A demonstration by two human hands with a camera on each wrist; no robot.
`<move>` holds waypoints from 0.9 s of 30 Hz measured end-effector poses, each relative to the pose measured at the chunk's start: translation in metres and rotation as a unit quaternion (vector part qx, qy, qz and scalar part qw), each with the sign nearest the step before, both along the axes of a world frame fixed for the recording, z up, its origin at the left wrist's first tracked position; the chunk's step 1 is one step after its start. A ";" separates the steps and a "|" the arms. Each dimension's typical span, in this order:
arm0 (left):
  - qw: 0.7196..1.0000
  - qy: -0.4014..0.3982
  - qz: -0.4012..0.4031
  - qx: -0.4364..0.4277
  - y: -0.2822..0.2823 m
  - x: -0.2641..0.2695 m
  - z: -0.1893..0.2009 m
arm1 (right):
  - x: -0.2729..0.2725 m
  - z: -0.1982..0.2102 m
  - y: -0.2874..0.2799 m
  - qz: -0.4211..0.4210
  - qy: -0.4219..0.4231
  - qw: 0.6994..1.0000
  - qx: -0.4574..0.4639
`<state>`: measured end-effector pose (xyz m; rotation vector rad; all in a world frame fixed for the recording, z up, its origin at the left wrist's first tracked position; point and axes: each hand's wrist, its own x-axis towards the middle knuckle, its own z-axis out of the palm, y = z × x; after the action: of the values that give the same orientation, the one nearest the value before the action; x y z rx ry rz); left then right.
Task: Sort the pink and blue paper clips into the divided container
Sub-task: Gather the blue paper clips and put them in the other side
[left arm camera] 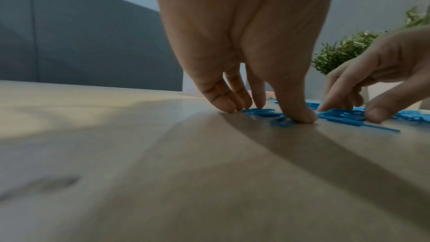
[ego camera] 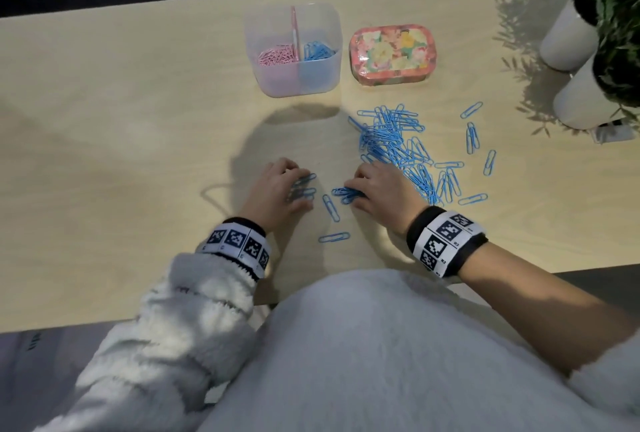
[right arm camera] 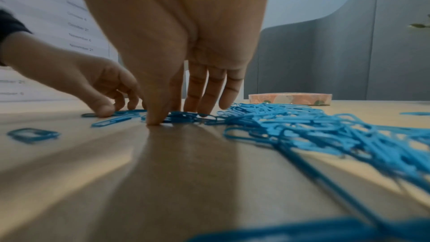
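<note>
On the pale wooden worktop (ego camera: 121,126), both hands work low in the centre of the head view. The left hand (ego camera: 277,189) has its fingers curled down, the fingertips (left arm camera: 229,107) and thumb closing on a small cluster of blue paper clips (ego camera: 303,185). The right hand (ego camera: 381,189), just right of it, is bent the same way, thumb and fingers pinching another little bunch of blue clips (ego camera: 348,193) against the surface.

Two single blue clips (ego camera: 331,208) lie between and below the hands. The main heap of blue paper clips (ego camera: 394,144) spreads up and to the right of the right hand, with strays scattered further right.

The divided container (ego camera: 294,79), translucent, stands in the upper centre, holding pink paper clips (ego camera: 277,55) in its left compartment and blue ones in its right. Just beside it on the right sits a floral tin (ego camera: 393,52). Two white pots with green plants (ego camera: 568,40) occupy the upper right corner. Fluffy white sleeves and marker-printed wristbands (ego camera: 443,241) fill the lower frame.
</note>
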<state>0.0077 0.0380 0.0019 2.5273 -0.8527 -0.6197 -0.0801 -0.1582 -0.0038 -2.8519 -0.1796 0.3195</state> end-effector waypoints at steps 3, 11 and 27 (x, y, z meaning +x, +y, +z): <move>1.000 0.003 -0.011 -0.007 -0.015 0.002 0.004 | 0.004 0.002 0.001 0.000 0.031 1.000 0.003; 0.999 -0.014 -0.035 0.037 -0.026 0.000 -0.001 | 0.015 -0.003 0.007 0.080 -0.051 0.987 -0.126; 0.999 -0.035 -0.033 0.011 -0.018 -0.002 -0.013 | 0.176 0.094 -0.049 -0.284 -0.008 0.919 0.274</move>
<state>0.0062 0.0204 -0.0113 2.5630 -0.9631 -0.5663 0.0959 -0.2067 0.0906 -2.2159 0.4795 0.0968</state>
